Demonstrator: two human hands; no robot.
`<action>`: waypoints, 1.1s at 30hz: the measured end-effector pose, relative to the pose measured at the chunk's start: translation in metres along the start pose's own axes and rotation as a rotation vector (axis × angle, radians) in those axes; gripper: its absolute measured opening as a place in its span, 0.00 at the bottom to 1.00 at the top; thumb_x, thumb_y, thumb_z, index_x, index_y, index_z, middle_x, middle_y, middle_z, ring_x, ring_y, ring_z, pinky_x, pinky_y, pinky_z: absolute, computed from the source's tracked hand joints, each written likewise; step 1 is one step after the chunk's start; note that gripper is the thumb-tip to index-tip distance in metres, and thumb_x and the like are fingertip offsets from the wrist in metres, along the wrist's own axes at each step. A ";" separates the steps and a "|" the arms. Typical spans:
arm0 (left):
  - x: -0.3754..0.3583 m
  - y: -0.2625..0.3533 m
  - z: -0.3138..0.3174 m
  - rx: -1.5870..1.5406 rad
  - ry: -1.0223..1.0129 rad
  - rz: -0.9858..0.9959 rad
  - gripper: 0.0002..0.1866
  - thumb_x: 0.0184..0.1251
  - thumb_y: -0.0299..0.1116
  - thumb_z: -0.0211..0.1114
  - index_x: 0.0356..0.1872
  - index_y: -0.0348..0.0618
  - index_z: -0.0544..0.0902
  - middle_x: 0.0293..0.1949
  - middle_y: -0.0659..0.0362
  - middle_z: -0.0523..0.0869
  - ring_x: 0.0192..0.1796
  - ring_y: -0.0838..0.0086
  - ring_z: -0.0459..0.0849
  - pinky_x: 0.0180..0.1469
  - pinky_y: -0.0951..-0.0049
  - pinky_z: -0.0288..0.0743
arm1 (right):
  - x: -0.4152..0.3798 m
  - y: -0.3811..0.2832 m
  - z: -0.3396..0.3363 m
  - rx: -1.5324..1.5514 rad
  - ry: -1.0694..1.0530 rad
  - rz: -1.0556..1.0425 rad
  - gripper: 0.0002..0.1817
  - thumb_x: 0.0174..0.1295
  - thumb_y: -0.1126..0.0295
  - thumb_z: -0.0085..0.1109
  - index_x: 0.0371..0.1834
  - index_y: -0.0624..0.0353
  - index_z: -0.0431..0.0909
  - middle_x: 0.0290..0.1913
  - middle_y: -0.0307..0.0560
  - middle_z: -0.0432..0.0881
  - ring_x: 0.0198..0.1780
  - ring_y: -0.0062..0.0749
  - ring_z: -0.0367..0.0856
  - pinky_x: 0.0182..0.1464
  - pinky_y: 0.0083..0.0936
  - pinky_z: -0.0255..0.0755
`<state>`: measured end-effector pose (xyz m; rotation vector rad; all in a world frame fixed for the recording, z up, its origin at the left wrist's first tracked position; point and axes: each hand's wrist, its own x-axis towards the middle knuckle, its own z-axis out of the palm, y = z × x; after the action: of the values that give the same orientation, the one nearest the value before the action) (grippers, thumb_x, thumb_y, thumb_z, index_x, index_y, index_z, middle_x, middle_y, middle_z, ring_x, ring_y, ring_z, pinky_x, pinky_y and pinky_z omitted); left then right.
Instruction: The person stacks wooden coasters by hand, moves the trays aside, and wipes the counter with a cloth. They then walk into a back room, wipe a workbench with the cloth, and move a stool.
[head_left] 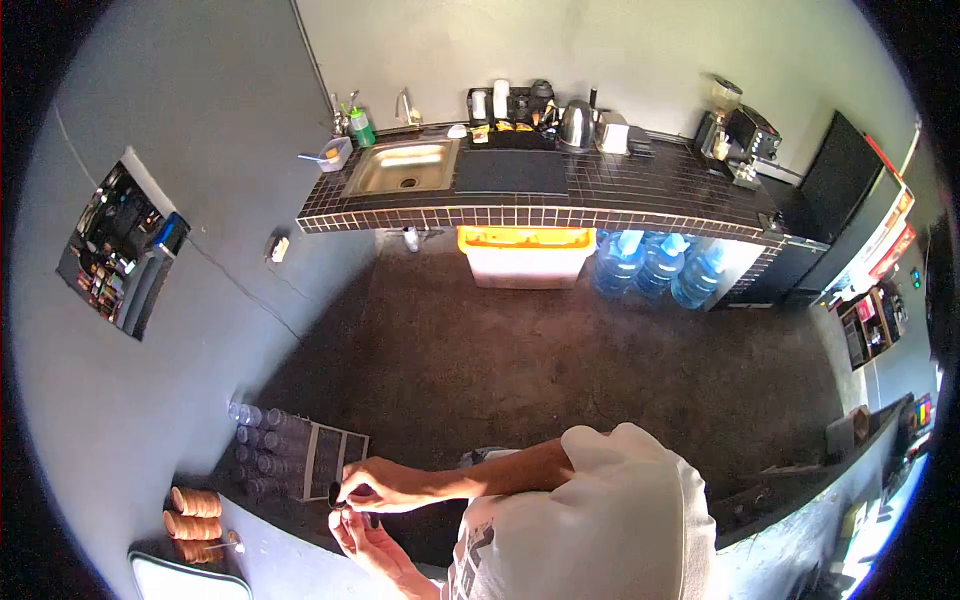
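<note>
My right hand (385, 485) reaches in from the white T-shirt sleeve, its fingers pinched on a small dark round piece (335, 493). Just below it, my left hand (368, 545) has its fingers curled up close to that same piece. Another small dark bit (374, 520) shows by the left fingers; what it belongs to is hidden. Beyond the hands are rows of clear plastic bottles (270, 445) beside a pale-framed rack (335, 460). Stacks of brown ribbed cups (195, 515) stand farther to the left.
A dark tiled counter (630, 190) along the far wall carries a metal sink (405, 168), a kettle (577, 124), a toaster (612, 132) and a coffee machine (752, 135). Underneath are an orange-rimmed bin (527, 265) and blue water jugs (660, 268). A wall opening (120, 250) is at left.
</note>
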<state>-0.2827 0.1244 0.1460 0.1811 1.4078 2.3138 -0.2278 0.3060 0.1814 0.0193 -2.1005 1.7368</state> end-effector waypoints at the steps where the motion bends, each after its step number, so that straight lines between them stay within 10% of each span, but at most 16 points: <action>1: -0.004 -0.003 -0.004 -0.014 0.002 0.014 0.12 0.84 0.32 0.72 0.61 0.44 0.85 0.59 0.57 0.91 0.61 0.73 0.90 0.61 0.71 0.86 | -0.002 -0.001 0.002 -0.005 -0.003 -0.013 0.09 0.75 0.70 0.72 0.50 0.63 0.94 0.44 0.56 0.91 0.46 0.42 0.93 0.50 0.39 0.86; 14: -0.033 0.007 -0.058 -0.116 0.127 0.006 0.21 0.81 0.41 0.67 0.66 0.40 0.82 0.64 0.53 0.88 0.66 0.63 0.86 0.72 0.59 0.77 | 0.012 0.004 0.021 0.260 -0.314 0.100 0.13 0.80 0.74 0.67 0.63 0.57 0.82 0.51 0.43 0.85 0.51 0.27 0.88 0.54 0.31 0.85; 20: -0.057 0.068 -0.075 0.164 0.449 0.265 0.24 0.80 0.34 0.66 0.73 0.43 0.81 0.58 0.52 0.89 0.55 0.65 0.87 0.57 0.60 0.82 | 0.047 -0.019 -0.017 0.274 -0.246 0.095 0.13 0.95 0.63 0.42 0.71 0.49 0.74 0.47 0.34 0.69 0.45 0.21 0.65 0.54 0.30 0.69; 22: -0.082 0.103 -0.066 1.112 0.324 0.775 0.16 0.83 0.35 0.66 0.62 0.38 0.88 0.59 0.46 0.87 0.59 0.53 0.87 0.60 0.45 0.85 | 0.060 -0.026 -0.022 0.173 -0.306 0.016 0.11 0.92 0.70 0.46 0.70 0.51 0.74 0.45 0.36 0.67 0.43 0.22 0.66 0.49 0.30 0.70; 25: -0.113 0.140 -0.066 0.954 0.225 0.471 0.19 0.80 0.33 0.67 0.68 0.41 0.86 0.66 0.52 0.85 0.53 0.64 0.84 0.59 0.57 0.85 | 0.072 -0.059 -0.020 -0.067 -0.462 -0.128 0.18 0.86 0.70 0.62 0.72 0.55 0.72 0.51 0.48 0.74 0.46 0.35 0.79 0.49 0.40 0.79; 28: -0.164 0.159 -0.076 0.963 0.276 0.105 0.21 0.84 0.36 0.65 0.71 0.43 0.84 0.75 0.54 0.82 0.52 0.68 0.84 0.59 0.64 0.84 | 0.078 -0.099 -0.027 -0.174 -0.791 -0.236 0.45 0.61 0.68 0.88 0.81 0.54 0.74 0.58 0.49 0.73 0.54 0.40 0.81 0.59 0.41 0.81; 29: -0.181 0.159 -0.076 1.017 0.257 0.075 0.22 0.88 0.39 0.61 0.74 0.41 0.82 0.73 0.53 0.85 0.55 0.69 0.85 0.60 0.65 0.82 | 0.082 -0.102 -0.027 -0.160 -0.878 -0.275 0.46 0.58 0.69 0.89 0.81 0.54 0.76 0.57 0.49 0.76 0.55 0.41 0.82 0.60 0.40 0.83; 31: -0.217 0.158 -0.065 1.025 0.384 0.139 0.55 0.44 0.10 0.77 0.83 0.45 0.79 0.34 0.67 0.81 0.27 0.86 0.63 0.31 0.79 0.59 | 0.085 -0.118 -0.025 -0.108 -1.047 -0.334 0.43 0.55 0.77 0.87 0.78 0.55 0.81 0.55 0.49 0.82 0.56 0.41 0.84 0.60 0.37 0.86; 33: -0.257 0.163 -0.047 0.973 0.459 -0.011 0.53 0.43 0.15 0.84 0.81 0.47 0.82 0.29 0.69 0.81 0.28 0.86 0.67 0.32 0.79 0.61 | 0.093 -0.127 -0.004 -0.142 -1.172 -0.351 0.33 0.62 0.81 0.79 0.73 0.58 0.84 0.53 0.52 0.86 0.53 0.44 0.89 0.59 0.39 0.85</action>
<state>-0.1134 -0.0863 0.2932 -0.0938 2.6508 1.5069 -0.2780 0.3040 0.3312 1.5898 -2.6649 1.4576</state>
